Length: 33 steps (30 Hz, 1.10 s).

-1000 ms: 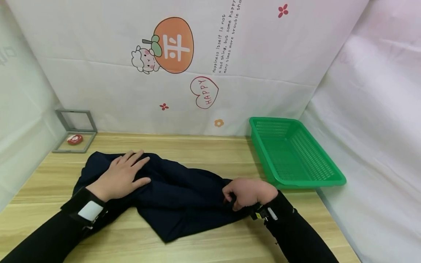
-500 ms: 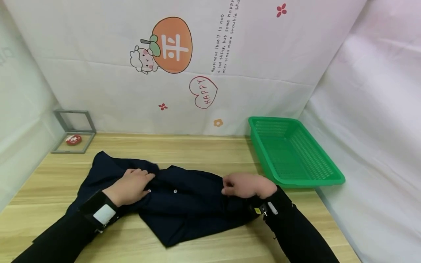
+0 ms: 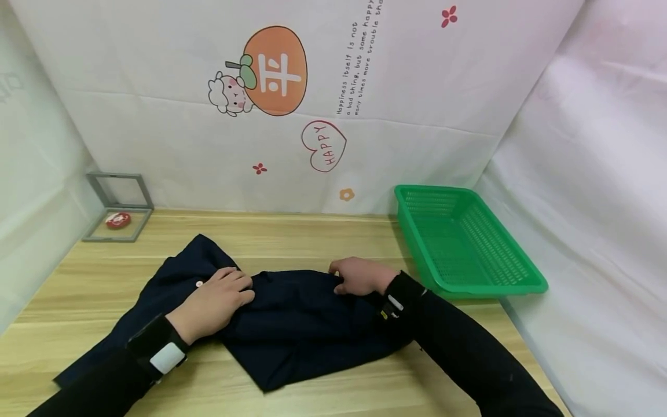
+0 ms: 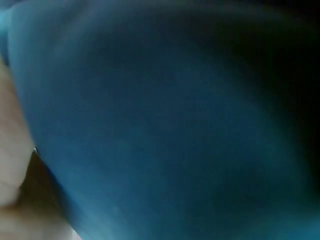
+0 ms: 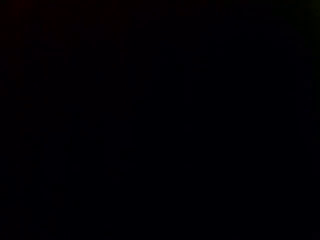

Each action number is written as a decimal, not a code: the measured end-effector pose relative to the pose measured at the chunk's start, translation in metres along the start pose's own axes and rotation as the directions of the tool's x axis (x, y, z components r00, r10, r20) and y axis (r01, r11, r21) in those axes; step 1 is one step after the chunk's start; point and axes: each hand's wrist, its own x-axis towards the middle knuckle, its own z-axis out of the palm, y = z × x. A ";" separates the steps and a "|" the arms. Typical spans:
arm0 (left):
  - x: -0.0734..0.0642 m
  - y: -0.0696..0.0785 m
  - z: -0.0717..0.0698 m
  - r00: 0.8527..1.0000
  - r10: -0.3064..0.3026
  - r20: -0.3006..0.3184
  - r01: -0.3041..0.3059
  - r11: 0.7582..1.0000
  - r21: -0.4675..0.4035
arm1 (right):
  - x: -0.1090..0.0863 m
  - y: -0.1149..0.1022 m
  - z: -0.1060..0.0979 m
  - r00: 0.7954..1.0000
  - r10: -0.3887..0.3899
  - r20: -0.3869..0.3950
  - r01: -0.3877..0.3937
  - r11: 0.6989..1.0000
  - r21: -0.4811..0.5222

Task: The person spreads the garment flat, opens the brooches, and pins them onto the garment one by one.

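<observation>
A dark navy shirt (image 3: 297, 313) with a small white button lies bunched on the table, its left part turned up in folds. My left hand (image 3: 216, 302) is at the shirt's middle, fingers bent and gripping the cloth; the fingertips are partly hidden. Further right, my right hand (image 3: 359, 275) pinches the shirt's far edge between thumb and fingers. Blurred dark cloth (image 4: 150, 120) fills most of the left wrist view, with part of the left hand (image 4: 12, 140) at its left side. The right wrist view is almost black.
A green plastic basket (image 3: 424, 255) stands at the back right, just beyond the right hand. At the back left, a grey hinged frame (image 3: 140, 229) holds a small red-and-white object (image 3: 118, 220). Printed white cloth hangs behind the wooden table (image 3: 292, 237).
From lying spread on the shirt, my left hand has bent its fingers and moved right, drawing the left part along. My right hand has shifted left and away, to the shirt's far edge.
</observation>
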 end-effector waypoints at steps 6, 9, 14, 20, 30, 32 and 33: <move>-0.003 0.000 -0.007 0.997 0.067 -0.046 -0.067 0.998 0.001 | -0.007 0.013 -0.019 0.975 -0.021 -0.223 0.068 0.976 0.207; -0.002 0.000 -0.012 0.993 0.083 -0.087 -0.085 0.996 -0.017 | -0.015 0.017 -0.030 0.960 0.018 -0.278 0.096 0.917 0.388; -0.005 0.001 -0.023 0.999 0.049 -0.008 -0.049 0.992 -0.112 | -0.029 0.018 -0.039 0.924 0.165 -0.345 0.071 0.813 0.578; -0.005 0.007 -0.044 0.971 -0.032 0.235 0.118 0.925 -0.362 | -0.035 0.011 -0.037 0.884 0.157 -0.439 0.226 0.681 0.697; 0.054 0.010 -0.058 0.989 -0.140 0.046 0.147 0.910 -0.387 | -0.036 -0.017 -0.031 0.821 -0.309 -0.480 0.570 0.423 0.704; 0.070 0.014 -0.056 0.992 -0.115 0.052 0.126 0.885 -0.448 | -0.038 -0.026 -0.032 0.795 -0.373 -0.479 0.607 0.456 0.651; 0.077 0.016 -0.055 0.993 -0.100 0.060 0.117 0.869 -0.482 | -0.039 -0.030 -0.032 0.781 -0.400 -0.480 0.624 0.468 0.625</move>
